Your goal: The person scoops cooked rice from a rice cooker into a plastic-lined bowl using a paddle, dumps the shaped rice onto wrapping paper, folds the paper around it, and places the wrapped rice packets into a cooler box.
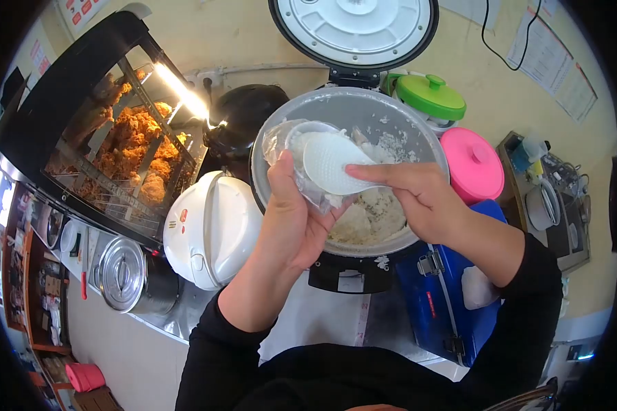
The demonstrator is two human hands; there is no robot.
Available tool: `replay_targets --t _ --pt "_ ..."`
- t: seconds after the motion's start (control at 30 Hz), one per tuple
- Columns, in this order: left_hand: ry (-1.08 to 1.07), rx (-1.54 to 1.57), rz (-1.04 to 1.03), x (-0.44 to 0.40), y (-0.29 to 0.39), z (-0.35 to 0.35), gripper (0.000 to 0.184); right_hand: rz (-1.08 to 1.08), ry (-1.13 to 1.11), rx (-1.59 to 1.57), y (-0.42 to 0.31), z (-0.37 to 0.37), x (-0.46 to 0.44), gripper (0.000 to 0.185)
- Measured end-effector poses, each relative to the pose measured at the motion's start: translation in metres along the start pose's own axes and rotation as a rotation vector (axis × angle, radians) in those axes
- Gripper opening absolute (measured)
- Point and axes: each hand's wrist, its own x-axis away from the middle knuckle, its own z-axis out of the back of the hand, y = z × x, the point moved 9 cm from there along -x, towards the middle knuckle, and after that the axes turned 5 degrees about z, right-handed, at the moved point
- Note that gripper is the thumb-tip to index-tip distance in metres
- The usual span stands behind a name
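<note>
My left hand (pixel 291 222) is closed around a clear plastic bag (pixel 276 142), held over the large rice cooker pot (pixel 349 98). A pale round rim shows at the bag's top; I cannot tell whether it belongs to a small bowl inside. In my right hand (pixel 418 195) is a white rice paddle (pixel 332 161), the index finger stretched along it. The paddle's dimpled blade lies over the bag's opening, partly covering what is inside. Below the hands, cooked white rice (pixel 370 219) fills part of the pot, with grains stuck to its wall.
The cooker's lid (pixel 356 27) stands raised behind the pot. To the left are a white rice cooker (pixel 212 229), a lit cabinet of fried chicken (pixel 134 144) and a steel pot (pixel 127 274). Pink (pixel 472 164) and green (pixel 428 96) lids and a blue cooler box (pixel 425 301) stand right.
</note>
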Motion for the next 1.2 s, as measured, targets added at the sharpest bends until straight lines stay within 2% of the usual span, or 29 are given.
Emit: replay_targets --t 0.13,0.27,0.37,0.43,0.47,0.53,0.57,0.6,0.67,0.73,0.83,0.93,0.97,1.03,1.07,1.13,1.2 --pt "-0.006 -0.056 -0.019 0.003 0.001 -0.005 0.059 -0.001 0.037 -0.036 0.012 -0.008 -0.006 0.051" --pt "-0.063 -0.190 -0.126 -0.008 0.014 0.010 0.059 -0.020 -0.102 -0.123 0.021 -0.010 -0.021 0.053" --pt "0.038 -0.272 -0.184 -0.011 0.033 0.032 0.058 -0.213 -0.418 -0.229 0.050 0.018 -0.045 0.049" --pt "0.125 -0.262 -0.217 -0.006 0.049 0.053 0.049 -0.368 -0.470 -0.193 0.063 0.034 -0.059 0.045" --pt "0.153 -0.261 -0.246 -0.002 0.056 0.061 0.046 -0.339 -0.488 -0.131 0.085 0.029 -0.067 0.042" --pt "0.145 -0.176 -0.303 0.005 0.064 0.064 0.052 -0.466 -0.500 0.121 0.120 0.006 -0.069 0.040" --pt "0.188 -0.252 -0.318 0.011 0.068 0.065 0.061 -0.430 -0.598 0.146 0.142 -0.022 -0.071 0.039" --pt "0.131 -0.169 -0.351 0.015 0.069 0.065 0.061 -0.386 -0.693 0.178 0.166 -0.053 -0.070 0.039" --pt "0.026 -0.009 -0.418 0.024 0.076 0.069 0.061 -0.249 -0.690 0.657 0.183 -0.099 -0.077 0.039" --pt "0.073 -0.012 -0.485 0.034 0.084 0.076 0.061 -0.118 -0.847 0.876 0.180 -0.148 -0.085 0.038" --pt "0.170 -0.038 -0.580 0.052 0.095 0.091 0.061 0.242 -0.754 1.010 0.179 -0.199 -0.099 0.036" --pt "0.308 -0.159 -0.721 0.073 0.100 0.106 0.059 0.353 -0.857 0.786 0.179 -0.227 -0.084 0.036" --pt "0.373 -0.239 -0.755 0.078 0.098 0.102 0.058 0.320 -0.919 0.734 0.182 -0.233 -0.081 0.036" --pt "0.305 -0.226 -0.760 0.080 0.098 0.101 0.057 0.251 -1.035 0.634 0.190 -0.239 -0.082 0.037" --pt "0.170 -0.136 -0.730 0.078 0.100 0.105 0.057 0.201 -1.075 0.594 0.201 -0.241 -0.084 0.038" --pt "0.042 -0.087 -0.718 0.078 0.100 0.105 0.058 0.080 -1.152 0.482 0.214 -0.242 -0.084 0.037" --pt "0.045 -0.115 -0.734 0.080 0.099 0.101 0.058 -0.091 -1.224 0.323 0.204 -0.226 -0.082 0.037"
